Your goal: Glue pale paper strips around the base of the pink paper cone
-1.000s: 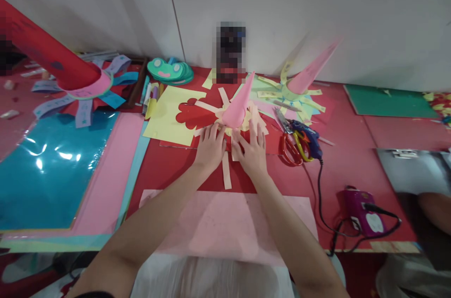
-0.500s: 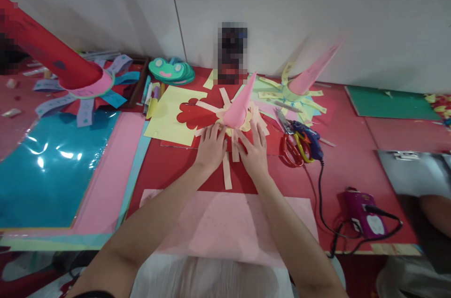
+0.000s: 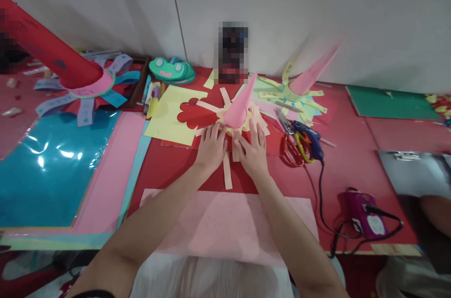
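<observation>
A pink paper cone (image 3: pixel 238 105) stands tilted on a pale yellow scalloped paper base (image 3: pixel 219 114), with cream paper strips (image 3: pixel 209 106) fanning out around it. My left hand (image 3: pixel 211 147) rests at the front left of that base, its fingers spread and fingertips touching the edge. On the front right, my right hand (image 3: pixel 254 150) lies with fingers apart, touching the base and covering part of a strip. One loose-ended strip (image 3: pixel 228 171) hangs down between the hands. Under the base is red scalloped paper (image 3: pixel 188 113). What lies beneath my fingertips is hidden.
Scissors (image 3: pixel 292 150) and a blue glue gun (image 3: pixel 310 138) lie right, its cord running past a purple box (image 3: pixel 366 215). Behind stands another pink cone (image 3: pixel 317 70). Left are yellow paper (image 3: pixel 169 114), markers (image 3: pixel 153 100), green frog cutouts (image 3: pixel 172 72) and a red tube (image 3: pixel 52 46).
My right hand's fingers have shifted slightly inward over the short strip at the front of the base. My left hand and the cone have stayed in place.
</observation>
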`<state>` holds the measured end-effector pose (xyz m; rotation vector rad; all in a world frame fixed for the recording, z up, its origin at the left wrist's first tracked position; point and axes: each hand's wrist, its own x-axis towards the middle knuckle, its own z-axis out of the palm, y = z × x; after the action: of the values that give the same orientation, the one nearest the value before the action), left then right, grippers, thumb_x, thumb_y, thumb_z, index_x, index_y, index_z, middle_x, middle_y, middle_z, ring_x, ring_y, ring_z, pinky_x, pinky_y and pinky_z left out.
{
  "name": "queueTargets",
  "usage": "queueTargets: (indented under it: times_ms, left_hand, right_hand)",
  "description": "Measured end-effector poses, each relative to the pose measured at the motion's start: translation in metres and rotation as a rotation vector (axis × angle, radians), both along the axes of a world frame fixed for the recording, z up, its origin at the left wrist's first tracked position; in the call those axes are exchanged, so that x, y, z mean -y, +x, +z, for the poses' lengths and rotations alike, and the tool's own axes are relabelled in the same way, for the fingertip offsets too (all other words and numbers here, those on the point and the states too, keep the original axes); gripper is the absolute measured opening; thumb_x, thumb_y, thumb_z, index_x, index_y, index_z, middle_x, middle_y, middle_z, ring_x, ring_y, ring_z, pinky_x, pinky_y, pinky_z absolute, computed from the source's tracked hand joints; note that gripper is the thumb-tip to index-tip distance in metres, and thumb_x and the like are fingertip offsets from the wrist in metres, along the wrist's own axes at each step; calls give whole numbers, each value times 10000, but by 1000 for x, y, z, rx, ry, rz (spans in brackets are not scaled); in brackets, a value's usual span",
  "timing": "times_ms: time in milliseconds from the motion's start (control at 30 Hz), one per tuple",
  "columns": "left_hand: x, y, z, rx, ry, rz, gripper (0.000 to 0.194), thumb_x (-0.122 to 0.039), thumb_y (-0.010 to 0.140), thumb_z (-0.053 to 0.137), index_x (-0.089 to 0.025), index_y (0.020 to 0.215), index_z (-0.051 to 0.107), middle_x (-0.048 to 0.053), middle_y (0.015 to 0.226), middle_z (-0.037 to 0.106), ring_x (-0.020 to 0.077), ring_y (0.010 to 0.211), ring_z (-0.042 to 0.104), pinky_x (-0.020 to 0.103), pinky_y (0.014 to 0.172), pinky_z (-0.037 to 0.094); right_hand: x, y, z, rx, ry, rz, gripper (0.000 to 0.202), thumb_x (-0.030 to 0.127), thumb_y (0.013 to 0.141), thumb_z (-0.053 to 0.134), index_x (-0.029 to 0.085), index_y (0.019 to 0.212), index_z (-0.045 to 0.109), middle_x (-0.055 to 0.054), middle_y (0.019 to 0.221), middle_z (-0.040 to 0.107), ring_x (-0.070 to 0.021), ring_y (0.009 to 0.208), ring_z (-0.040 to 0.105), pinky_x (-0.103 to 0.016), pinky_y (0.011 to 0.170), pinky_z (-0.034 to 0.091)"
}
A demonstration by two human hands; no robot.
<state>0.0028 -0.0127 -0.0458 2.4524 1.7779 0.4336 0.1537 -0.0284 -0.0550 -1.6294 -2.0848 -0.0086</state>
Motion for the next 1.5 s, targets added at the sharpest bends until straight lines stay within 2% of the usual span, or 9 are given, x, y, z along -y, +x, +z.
queueTargets:
  times_ms: [300, 633, 900, 1133, 1500]
  left_hand:
    - [0, 1, 4, 10, -28, 6, 394, -182, 929, 353, -119, 1304, 454, 156, 1326, 466, 298, 1251, 427, 484, 1078, 324]
    - [0, 0, 2, -8, -33, 0, 397, -170, 929, 350, -98, 1305, 455, 160, 1341, 454, 302, 1258, 419, 471, 1081, 323]
    - [1, 0, 3, 18, -26, 1, 394, -179, 930, 345, -122, 1305, 451, 159, 1337, 458, 300, 1264, 418, 486, 1072, 333]
    - [0, 0, 0, 22, -24, -4, 391, -175, 926, 358, -119, 1300, 458, 161, 1346, 447, 302, 1264, 417, 486, 1082, 322]
    - [0, 0, 2, 18, -34, 2, 397, -181, 931, 362, -115, 1313, 450, 159, 1345, 454, 298, 1268, 413, 476, 1080, 329]
  right_hand:
    - [-1, 0, -3, -1, 10, -6, 327, 313, 942, 418, 321, 1189, 633, 4, 1534, 271, -297, 1424, 184, -531, 1099, 301]
    - [1, 1, 2, -30, 21, -7, 356, 297, 949, 396, 331, 1249, 585, 10, 1543, 248, -284, 1430, 170, -526, 1106, 297]
    - [1, -1, -1, 20, -5, -14, 330, 296, 939, 420, 328, 1194, 627, 6, 1528, 286, -286, 1423, 185, -535, 1107, 270]
    - [1, 0, -4, 30, 22, -15, 382, 341, 952, 383, 305, 1297, 543, -33, 1527, 285, -291, 1425, 175, -528, 1099, 284]
    - [2, -1, -5, 30, -40, -25, 396, 386, 951, 371, 306, 1301, 539, -51, 1521, 293, -304, 1424, 170, -542, 1106, 252]
